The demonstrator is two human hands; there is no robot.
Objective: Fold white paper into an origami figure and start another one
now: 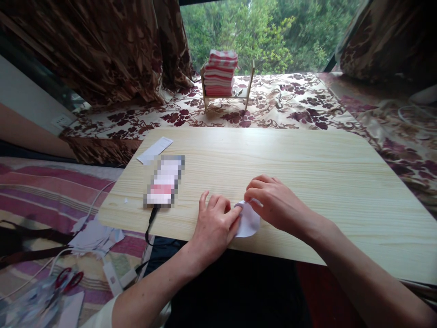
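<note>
A small white piece of paper (249,222) with a rounded lower edge lies at the near edge of the wooden table (290,159). My left hand (216,221) holds its left side, thumb and index finger against the paper and the other fingers partly raised. At the paper's upper edge, my right hand (273,200) pinches with curled fingers, and a bit of the edge looks lifted or folded there. The fingertips of my right hand partly cover that edge.
A blurred-out phone (164,181) lies left on the table with a black cable (150,223). Behind it is a white paper strip (155,150). Paper scraps (97,236), red-handled scissors (68,280) and a power strip (112,278) lie on the bed. A rack (251,86) holds folded cloths (220,73).
</note>
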